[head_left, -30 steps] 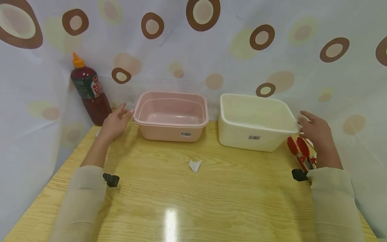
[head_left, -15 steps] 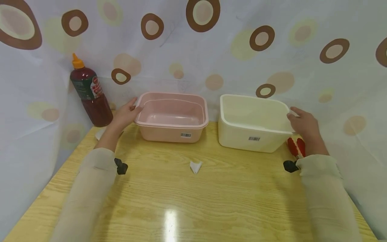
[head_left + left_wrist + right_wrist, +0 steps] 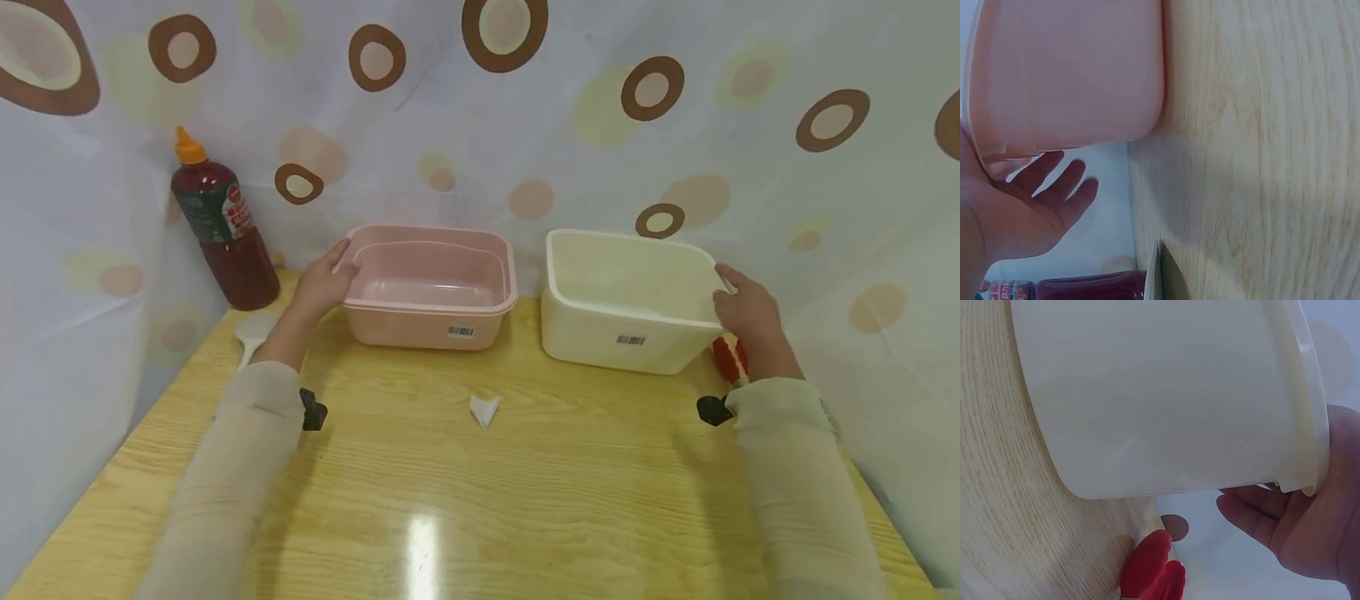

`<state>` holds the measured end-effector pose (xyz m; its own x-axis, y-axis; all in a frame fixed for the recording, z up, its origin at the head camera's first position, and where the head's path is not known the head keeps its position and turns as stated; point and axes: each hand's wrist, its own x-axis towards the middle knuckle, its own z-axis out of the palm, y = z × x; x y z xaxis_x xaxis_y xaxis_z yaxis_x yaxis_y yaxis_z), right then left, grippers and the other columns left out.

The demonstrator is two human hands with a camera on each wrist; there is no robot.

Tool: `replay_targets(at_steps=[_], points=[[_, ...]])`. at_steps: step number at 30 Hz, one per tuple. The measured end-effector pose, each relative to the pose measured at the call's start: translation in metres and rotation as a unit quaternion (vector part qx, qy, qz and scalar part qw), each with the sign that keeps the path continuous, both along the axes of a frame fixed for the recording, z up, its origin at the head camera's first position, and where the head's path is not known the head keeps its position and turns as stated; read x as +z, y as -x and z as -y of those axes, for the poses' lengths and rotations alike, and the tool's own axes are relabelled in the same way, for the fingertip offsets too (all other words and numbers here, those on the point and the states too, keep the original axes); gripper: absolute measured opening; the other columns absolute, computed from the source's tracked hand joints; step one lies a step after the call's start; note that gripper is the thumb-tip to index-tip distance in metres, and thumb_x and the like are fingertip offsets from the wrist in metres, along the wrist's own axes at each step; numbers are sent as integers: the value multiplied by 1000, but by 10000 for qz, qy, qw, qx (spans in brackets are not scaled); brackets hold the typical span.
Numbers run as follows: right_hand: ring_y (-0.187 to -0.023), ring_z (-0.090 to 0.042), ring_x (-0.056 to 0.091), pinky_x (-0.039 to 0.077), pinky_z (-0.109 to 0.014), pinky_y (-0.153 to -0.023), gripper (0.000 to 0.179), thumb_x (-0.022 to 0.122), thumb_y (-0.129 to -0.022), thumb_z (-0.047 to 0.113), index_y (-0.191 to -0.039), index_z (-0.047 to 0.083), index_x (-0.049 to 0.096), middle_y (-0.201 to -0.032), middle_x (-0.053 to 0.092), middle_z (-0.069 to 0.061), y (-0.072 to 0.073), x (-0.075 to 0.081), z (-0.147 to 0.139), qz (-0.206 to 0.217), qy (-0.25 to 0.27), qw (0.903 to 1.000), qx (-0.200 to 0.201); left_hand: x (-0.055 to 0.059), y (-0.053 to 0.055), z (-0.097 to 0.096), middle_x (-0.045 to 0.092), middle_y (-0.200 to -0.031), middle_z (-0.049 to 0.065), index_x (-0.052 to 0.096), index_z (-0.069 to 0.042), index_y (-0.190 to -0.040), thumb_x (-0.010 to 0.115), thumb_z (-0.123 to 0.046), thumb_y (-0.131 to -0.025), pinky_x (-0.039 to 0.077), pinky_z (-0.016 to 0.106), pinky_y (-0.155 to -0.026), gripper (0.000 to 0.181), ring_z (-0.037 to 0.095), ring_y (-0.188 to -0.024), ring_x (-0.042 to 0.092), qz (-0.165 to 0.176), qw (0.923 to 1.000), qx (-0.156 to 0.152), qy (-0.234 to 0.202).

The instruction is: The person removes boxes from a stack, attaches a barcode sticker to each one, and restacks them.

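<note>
My left hand (image 3: 322,286) holds the left end of a pink plastic basin (image 3: 405,327), its thumb over the rim. In the left wrist view, the fingers (image 3: 1063,190) of that hand reach along the outside, below the basin's lip. At the right, my right hand (image 3: 752,317) grips the right end of a cream plastic bin (image 3: 588,336) the same way, thumb at the rim. The right wrist view has its fingers (image 3: 1254,515) under the bin's lip, against the end wall. Both containers stand side by side on the wooden table (image 3: 480,500), with nothing visible inside.
A red sauce bottle (image 3: 225,237) with an orange cap stands at the back left. A white spoon-like utensil (image 3: 253,329) lies by my left forearm. Red-tipped tongs (image 3: 729,360) sit right of the bin. A white paper scrap (image 3: 484,410) lies mid-table. A patterned curtain (image 3: 480,133) hangs behind.
Both hands have moved inward, from beside the containers to their outer rims, and taken hold. The white utensil on the left has come into view. The containers stay nearly in place.
</note>
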<state>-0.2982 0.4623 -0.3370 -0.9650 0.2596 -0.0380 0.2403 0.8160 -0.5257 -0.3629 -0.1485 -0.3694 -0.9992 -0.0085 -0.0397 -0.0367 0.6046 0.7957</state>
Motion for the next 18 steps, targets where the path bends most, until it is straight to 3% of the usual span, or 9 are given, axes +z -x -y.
replay_targets(at_steps=[10, 18], points=[[-147, -57, 16, 20, -72, -116, 61, 28, -107, 34, -162, 25, 5, -167, 4, -26, -2, 3, 7, 264, 669, 9969, -314, 0, -1, -1, 21, -169, 13, 23, -30, -162, 44, -33, -105, 16, 53, -126, 61, 38, -156, 18, -10, 9999, 110, 123], [-144, -56, 24, 30, -67, -114, 59, 29, -105, 31, -162, 22, 14, -165, 13, -29, -5, 9, 11, -3, 473, 9984, -308, 2, -1, -5, 24, -167, 15, 24, -28, -162, 46, -32, -104, 18, 52, -126, 62, 38, -155, 21, -49, 9999, 88, 86]])
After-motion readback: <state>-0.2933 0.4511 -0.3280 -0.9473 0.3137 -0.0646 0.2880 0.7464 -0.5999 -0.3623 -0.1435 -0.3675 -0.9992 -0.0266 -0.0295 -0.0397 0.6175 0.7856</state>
